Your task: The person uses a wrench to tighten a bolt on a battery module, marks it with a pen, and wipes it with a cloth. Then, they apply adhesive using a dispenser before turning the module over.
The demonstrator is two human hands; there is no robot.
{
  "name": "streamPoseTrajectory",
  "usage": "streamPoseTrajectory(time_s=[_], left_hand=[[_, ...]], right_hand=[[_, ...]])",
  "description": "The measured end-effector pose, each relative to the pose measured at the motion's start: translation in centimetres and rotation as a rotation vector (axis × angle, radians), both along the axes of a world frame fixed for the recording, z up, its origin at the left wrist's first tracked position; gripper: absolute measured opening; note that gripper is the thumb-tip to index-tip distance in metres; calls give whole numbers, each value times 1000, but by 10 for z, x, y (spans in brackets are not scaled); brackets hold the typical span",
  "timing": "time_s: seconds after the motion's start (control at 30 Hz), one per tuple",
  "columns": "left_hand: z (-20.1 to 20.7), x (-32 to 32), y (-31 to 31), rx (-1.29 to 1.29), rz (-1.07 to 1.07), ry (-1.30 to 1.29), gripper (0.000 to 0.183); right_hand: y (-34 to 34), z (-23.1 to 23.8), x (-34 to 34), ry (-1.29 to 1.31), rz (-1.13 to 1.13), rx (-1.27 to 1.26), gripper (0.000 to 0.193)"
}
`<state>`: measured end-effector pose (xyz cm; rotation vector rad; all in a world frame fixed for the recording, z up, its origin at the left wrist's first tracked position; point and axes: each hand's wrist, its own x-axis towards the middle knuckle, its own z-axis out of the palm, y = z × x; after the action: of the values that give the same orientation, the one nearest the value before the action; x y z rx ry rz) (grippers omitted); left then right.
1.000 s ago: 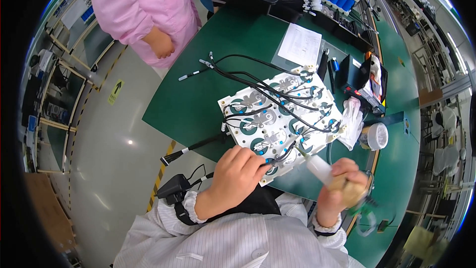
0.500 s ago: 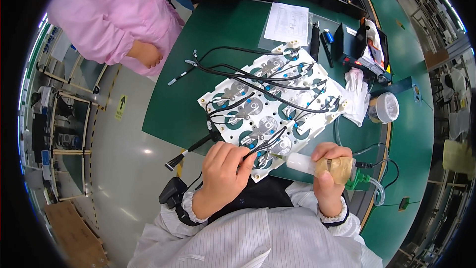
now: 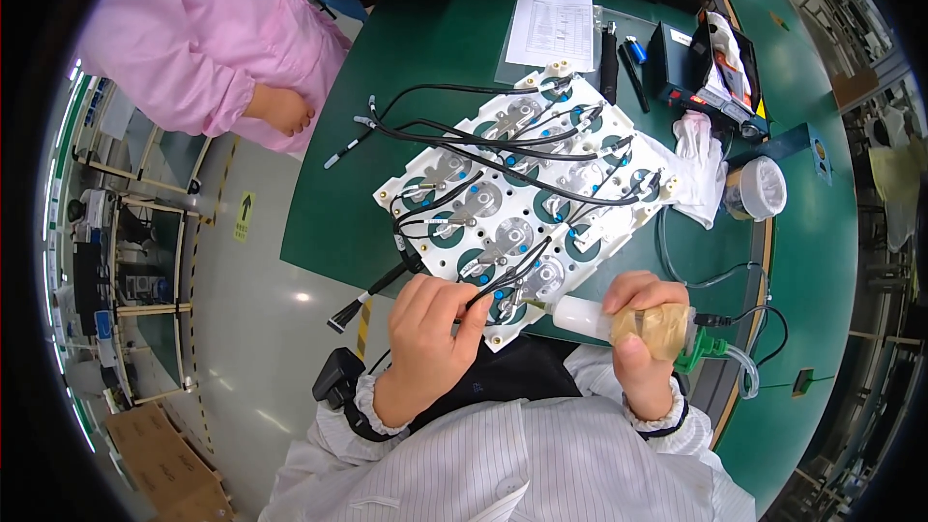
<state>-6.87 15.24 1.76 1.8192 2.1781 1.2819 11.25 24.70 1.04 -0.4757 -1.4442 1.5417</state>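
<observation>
A white plate [image 3: 388, 192] with round cut-outs, metal fittings and small blue parts lies at an angle on the green table, its lower corner toward me. My left hand [image 3: 425, 331] is closed at the plate's near left edge, thumb and fingers pinching a bundle of thin black cables [image 3: 517, 274]. My right hand [image 3: 646, 387] is wrapped round a white dispensing syringe [image 3: 582, 316] with tan tape on its barrel and a green end cap [image 3: 704, 350]. The syringe's tip points left, at the metal fittings by the plate's near corner. Whether it touches them, I cannot tell.
Thick black cables [image 3: 454, 138] loop across the plate. A clear hose [image 3: 749, 372] trails from the syringe. Right of the plate are a white glove [image 3: 698, 169] and a tub [image 3: 759, 188]. Beyond lie a paper sheet [image 3: 549, 31] and bins. A person in pink [image 3: 213, 48] stands left.
My view has shifted slightly, so the plate and table sit a little differently in it. Both hands keep their grips, and the syringe tip stays near the same corner.
</observation>
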Motion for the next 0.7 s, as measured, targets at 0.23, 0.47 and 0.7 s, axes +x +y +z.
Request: streamPoseTrajectory(time_s=[0.23, 0.47, 0.7], left_hand=[[-1, 1, 2, 7, 6, -5, 13], [2, -1, 2, 8, 7, -14, 14], [-2, -1, -2, 113, -40, -74, 17]], right_hand=[[1, -2, 1, -8, 5, 14, 34], [-3, 7, -3, -11, -6, -71, 38], [59, 61, -36, 178, -136, -55, 50]])
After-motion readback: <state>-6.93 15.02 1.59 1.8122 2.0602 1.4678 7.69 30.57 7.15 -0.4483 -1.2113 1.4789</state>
